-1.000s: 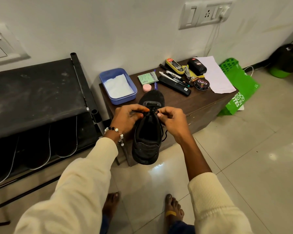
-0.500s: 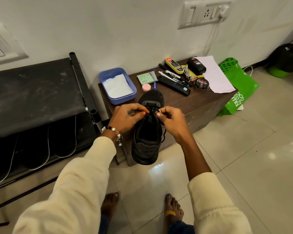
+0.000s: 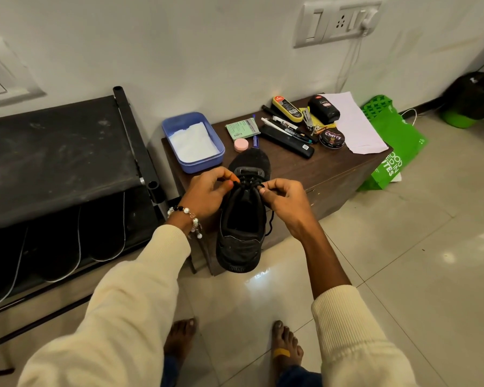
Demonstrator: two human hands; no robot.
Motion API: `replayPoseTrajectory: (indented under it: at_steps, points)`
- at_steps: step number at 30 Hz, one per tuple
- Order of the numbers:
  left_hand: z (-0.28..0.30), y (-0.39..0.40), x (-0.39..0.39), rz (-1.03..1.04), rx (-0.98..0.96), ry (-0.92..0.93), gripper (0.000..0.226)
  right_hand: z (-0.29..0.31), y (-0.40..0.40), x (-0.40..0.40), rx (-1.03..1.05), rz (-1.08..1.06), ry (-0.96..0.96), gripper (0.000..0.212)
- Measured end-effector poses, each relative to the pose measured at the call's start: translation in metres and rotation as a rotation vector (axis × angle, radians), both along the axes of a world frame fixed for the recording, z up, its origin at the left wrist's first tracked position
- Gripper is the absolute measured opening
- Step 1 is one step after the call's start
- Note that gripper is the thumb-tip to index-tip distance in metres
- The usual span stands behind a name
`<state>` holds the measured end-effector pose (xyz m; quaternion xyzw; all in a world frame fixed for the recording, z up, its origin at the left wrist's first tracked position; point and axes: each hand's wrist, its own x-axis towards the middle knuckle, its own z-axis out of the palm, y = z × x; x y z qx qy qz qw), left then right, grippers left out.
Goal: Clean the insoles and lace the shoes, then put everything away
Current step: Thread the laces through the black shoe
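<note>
I see my left hand [image 3: 207, 194] and right hand [image 3: 284, 202], wrists bent inward, each pinching the black lace [image 3: 249, 185] over the tongue of the black shoe [image 3: 243, 219] between them, its toe resting on the wooden cabinet [image 3: 333, 169] just beyond.

You wore cream ribbed sleeves [image 3: 347, 325] and a bracelet [image 3: 189, 216] of black and white beads. Your shoe [image 3: 242, 219] was black, as was its lace [image 3: 269, 224]. The bench [image 3: 333, 169] was dark brown; on it sat a blue tray [image 3: 192, 163], a pink pot [image 3: 241, 145] and white paper [image 3: 355, 124]. The bag [image 3: 394, 143] was bright green with white lettering.
</note>
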<state>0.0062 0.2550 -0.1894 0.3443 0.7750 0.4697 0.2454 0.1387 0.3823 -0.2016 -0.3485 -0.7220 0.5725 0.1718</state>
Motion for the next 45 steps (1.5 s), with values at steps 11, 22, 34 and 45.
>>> replayPoseTrajectory:
  at_steps: [11, 22, 34, 45]
  points:
    - [0.004, 0.007, 0.006, 0.136, -0.016, 0.083, 0.009, -0.003, 0.000, -0.003, 0.022, -0.004, -0.047, 0.011]
    - [0.001, 0.002, 0.003, 0.012, -0.016, 0.100, 0.007, 0.001, 0.000, 0.000, 0.030, 0.027, -0.010, 0.008]
    - [0.002, 0.008, 0.005, 0.145, -0.069, 0.087, 0.011, 0.006, -0.003, -0.001, -0.048, -0.003, 0.010, 0.011]
    - [0.002, 0.022, 0.011, 0.365, -0.152, -0.065, 0.031, 0.011, 0.001, 0.004, 0.051, 0.083, -0.032, 0.005]
